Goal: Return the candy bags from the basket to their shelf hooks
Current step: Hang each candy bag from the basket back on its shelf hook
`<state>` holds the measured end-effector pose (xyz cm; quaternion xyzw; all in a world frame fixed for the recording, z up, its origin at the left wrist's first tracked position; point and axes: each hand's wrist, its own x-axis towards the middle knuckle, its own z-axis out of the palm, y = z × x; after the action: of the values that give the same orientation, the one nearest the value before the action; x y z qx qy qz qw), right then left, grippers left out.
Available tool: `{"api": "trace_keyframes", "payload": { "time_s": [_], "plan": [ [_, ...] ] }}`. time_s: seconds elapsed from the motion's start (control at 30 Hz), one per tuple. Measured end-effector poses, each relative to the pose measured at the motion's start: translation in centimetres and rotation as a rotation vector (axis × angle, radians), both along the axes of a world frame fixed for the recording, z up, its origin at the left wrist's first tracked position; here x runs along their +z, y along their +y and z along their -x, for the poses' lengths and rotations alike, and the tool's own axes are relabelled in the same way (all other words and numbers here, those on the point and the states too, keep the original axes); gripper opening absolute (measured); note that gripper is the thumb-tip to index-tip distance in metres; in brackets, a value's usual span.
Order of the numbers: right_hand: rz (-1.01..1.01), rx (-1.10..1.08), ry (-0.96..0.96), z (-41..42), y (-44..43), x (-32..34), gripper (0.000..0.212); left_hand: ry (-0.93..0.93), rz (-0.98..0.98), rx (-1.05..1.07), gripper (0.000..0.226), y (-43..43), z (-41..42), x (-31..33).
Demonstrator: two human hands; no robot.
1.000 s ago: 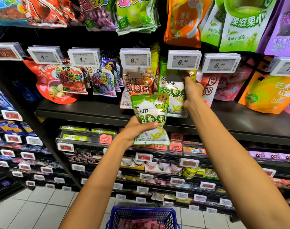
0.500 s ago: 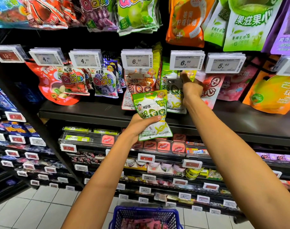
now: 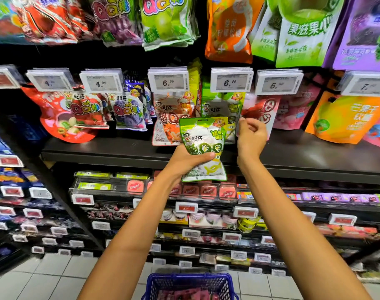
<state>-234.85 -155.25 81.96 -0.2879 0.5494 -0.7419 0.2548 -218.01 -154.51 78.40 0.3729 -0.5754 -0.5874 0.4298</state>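
Observation:
My left hand grips a green-and-white candy bag by its lower half and holds it upright in front of the shelf. Directly behind it, matching green bags hang from a hook under a 6.50 price tag. My right hand hovers just right of the held bag, fingers loosely curled, holding nothing. At the bottom edge sits the blue basket with pink bags inside.
Orange bags hang left of the green ones, pink bags to the right. A dark shelf ledge runs beneath the hooks. More bags hang above; lower shelves hold small tins and packets. Tiled floor lies at the lower left.
My right hand has come down from the hook under the 6.50 tag to beside the held bag. My left hand has raised the bag slightly toward the hanging green bags.

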Motion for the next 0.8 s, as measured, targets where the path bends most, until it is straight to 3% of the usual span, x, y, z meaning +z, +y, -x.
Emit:
{"api": "trace_keyframes", "payload": {
  "time_s": [0.13,0.3,0.43,0.57,0.67,0.8],
  "plan": [
    [-0.031,0.507,-0.004,-0.6,1.8,1.4,0.027,-0.028,0.061,0.03,0.03,-0.2,1.5,1.1],
    [0.003,0.468,-0.044,-0.4,2.2,3.9,0.028,-0.076,0.073,0.007,0.028,-0.7,3.4,3.1],
    [-0.027,0.409,-0.158,0.1,1.2,5.6,0.006,-0.052,0.087,-0.008,0.031,-1.0,4.6,4.8],
    [-0.116,0.3,-0.189,0.5,0.0,6.5,0.011,-0.031,0.052,0.018,0.025,-1.4,5.2,5.8],
    [-0.127,0.262,-0.233,0.4,-0.7,6.7,0.028,-0.023,0.04,0.051,0.014,-1.7,5.3,6.1],
    [-0.104,0.224,-0.258,0.0,-1.5,7.0,0.021,0.016,0.027,0.082,0.015,-2.3,5.3,5.9]
  ]
}}
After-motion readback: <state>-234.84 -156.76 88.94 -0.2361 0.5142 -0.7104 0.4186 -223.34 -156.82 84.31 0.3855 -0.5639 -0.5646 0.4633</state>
